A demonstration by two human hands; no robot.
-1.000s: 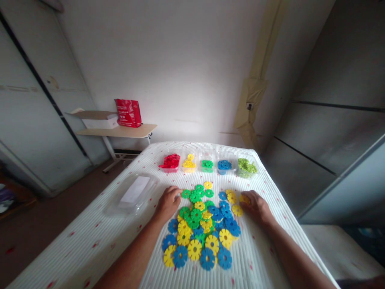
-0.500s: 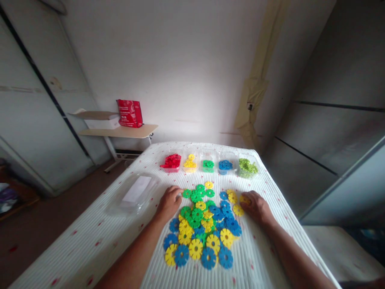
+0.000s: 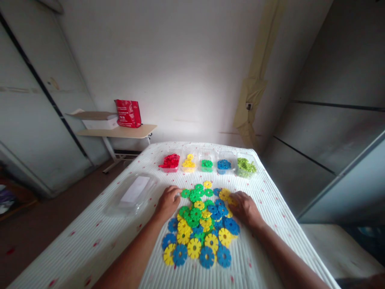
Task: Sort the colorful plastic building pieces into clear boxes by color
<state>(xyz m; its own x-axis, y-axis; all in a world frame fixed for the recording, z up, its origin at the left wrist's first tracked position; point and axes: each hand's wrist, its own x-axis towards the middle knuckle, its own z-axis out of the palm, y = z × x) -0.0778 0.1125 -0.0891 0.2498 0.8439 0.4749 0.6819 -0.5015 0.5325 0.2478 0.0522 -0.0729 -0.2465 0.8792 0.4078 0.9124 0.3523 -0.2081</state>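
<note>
A pile of yellow, green and blue notched plastic discs (image 3: pixel 195 216) lies on the table between my two hands. My left hand (image 3: pixel 169 202) rests along the pile's far left edge, its fingertips beside a green disc (image 3: pixel 185 193). The fingers are loosely bent and seem to grip nothing. Against the right side of the pile, my right hand (image 3: pixel 245 206) lies low and loosely cupped, its fingers touching yellow discs (image 3: pixel 225 194). Its fingertips are partly hidden, along with some discs under them.
Along the back stand clear tubs of red pieces (image 3: pixel 170 161), yellow pieces (image 3: pixel 189 163), green discs (image 3: pixel 207 165), blue discs (image 3: pixel 224 165) and light green pieces (image 3: pixel 246 165). A clear plastic lid (image 3: pixel 122 208) with a white label lies left. Behind, a side table (image 3: pixel 132 131) holds a red bag (image 3: pixel 128 113).
My right hand has moved left towards the pile, and the yellow discs by it have shifted inward against the blue ones. My left hand has stayed nearly still.
</note>
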